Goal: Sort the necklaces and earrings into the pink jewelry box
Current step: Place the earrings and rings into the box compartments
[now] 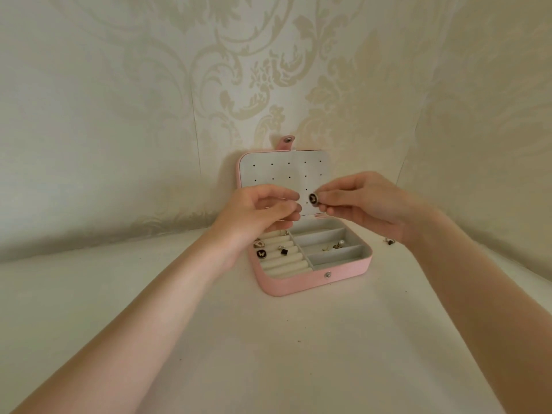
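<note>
Head view: earring in right grip

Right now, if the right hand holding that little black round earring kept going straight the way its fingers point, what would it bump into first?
Probably the left hand. The right hand pinches the butterfly earring with fingertips pointing leftward toward it. Depth is unclear, so it might instead pass behind and meet the box lid.

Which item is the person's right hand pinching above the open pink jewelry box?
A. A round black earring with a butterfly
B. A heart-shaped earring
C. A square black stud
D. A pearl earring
A: the right hand pinches a round black butterfly earring in front of the lid of the pink jewelry box.
</note>
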{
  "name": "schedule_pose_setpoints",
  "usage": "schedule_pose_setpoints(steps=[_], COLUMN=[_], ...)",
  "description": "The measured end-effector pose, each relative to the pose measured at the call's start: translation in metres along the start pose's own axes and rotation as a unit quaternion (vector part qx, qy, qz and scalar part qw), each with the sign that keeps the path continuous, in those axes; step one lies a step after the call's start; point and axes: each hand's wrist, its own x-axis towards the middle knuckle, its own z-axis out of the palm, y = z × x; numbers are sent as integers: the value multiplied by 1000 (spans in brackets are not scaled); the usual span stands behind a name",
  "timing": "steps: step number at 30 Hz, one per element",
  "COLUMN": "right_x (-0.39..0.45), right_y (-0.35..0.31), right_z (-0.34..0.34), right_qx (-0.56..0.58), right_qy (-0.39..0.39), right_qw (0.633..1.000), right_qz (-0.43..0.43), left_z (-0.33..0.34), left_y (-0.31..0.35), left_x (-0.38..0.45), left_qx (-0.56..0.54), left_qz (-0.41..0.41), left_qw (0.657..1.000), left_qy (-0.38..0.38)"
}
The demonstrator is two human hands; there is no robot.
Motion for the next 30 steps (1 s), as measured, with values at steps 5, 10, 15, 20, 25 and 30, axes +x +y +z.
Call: schedule_pose_setpoints(steps=[5, 10, 15, 20, 25, 30], right_x=[8, 12, 14, 14, 12, 12], right_y=[8, 16, 14, 8, 4, 10], right_z=[19, 26, 35, 41, 47, 49], right_qx=[44, 27, -53, -147, -229, -259], right_qy=[-14, -30, -44, -56, -79, -82], right_qw=[999, 999, 998, 988, 970, 962], right_qz=[2, -1, -9, -5, -32, -14], left_z=[-6, -8, -14, -28, -36, -45], left_y=[1, -4, -2, 8, 13, 8], left_x=[0, 1, 1, 2, 2, 2], left_qx=[-110, -39, 33, 203, 294, 345], left_qz=[-77, -80, -60, -17, -22, -123], left_qw=[991, 995, 997, 979, 955, 929], left_qy=[10, 36, 37, -27, -42, -55])
